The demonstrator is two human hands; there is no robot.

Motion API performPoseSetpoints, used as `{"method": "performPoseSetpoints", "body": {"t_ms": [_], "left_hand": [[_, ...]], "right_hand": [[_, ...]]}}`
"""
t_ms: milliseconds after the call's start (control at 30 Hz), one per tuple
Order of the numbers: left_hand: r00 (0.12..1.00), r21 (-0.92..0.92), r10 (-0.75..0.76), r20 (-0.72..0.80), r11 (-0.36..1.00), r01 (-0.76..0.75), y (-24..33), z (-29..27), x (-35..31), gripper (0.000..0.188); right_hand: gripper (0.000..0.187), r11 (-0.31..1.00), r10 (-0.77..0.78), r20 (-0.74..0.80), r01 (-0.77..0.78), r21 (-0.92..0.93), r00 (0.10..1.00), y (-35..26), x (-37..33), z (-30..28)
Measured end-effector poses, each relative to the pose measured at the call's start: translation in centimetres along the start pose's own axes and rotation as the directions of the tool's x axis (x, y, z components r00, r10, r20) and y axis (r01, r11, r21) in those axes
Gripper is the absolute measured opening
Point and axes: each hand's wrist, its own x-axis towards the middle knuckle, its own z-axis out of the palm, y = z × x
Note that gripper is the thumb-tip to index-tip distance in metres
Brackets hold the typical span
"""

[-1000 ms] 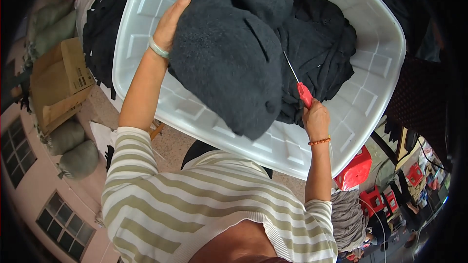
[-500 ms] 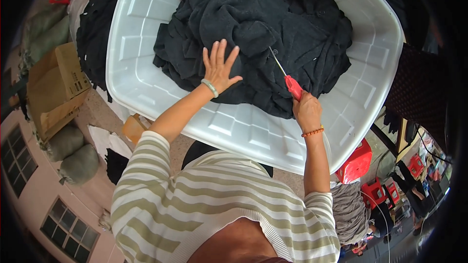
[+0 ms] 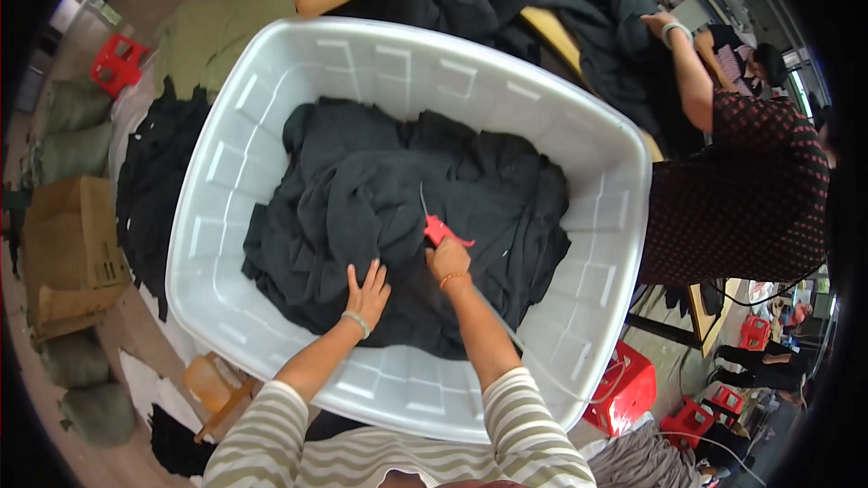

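Airgun points away, axis slanting up-left (right fingers clamp it, left fingers apart).

Soft, even light falls across the white plastic tub here, and glossy streaks glint off its panelled walls! The black garments drink up the brightness, their folds sinking into murk. Shadows are faint, the light's source hard to place. At the frame's edge, lines bow, black swallows the corners, and the right-hand background is smeary.
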Motion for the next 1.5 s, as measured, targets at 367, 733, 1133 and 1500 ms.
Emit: {"method": "performPoseSetpoints", "body": {"t_ms": [367, 733, 1133, 1500], "left_hand": [[0.843, -0.297, -0.079, -0.532, 0.950, -0.099, -10.0, -8.4, 0.7, 0.011], [0.499, -0.128, 0.019, -0.866, 0.958, -0.258, -14.3, -30.8, 14.6, 0.005], [0.972, -0.968, -0.056, -0.226, 0.120, -0.219, 0.7, -6.0, 2.6, 0.061], [0.696, -0.600, -0.288, -0.658, 0.759, -0.253, -2.8, -11.4, -1.8, 0.050]], "right_hand": [[0.051, 0.959, -0.106, 0.338, 0.006, 0.283, 0.935, 2.0, -8.3, -14.6], [0.036, 0.512, -0.471, 0.103, 0.176, 0.841, 0.876, -4.9, -25.1, -27.4], [0.036, 0.377, -0.398, -0.050, 0.213, 0.901, 0.916, -6.6, -32.6, -25.5], [0.032, 0.368, -0.376, -0.247, 0.388, 0.845, 0.893, -9.5, -36.8, -28.0]]}}
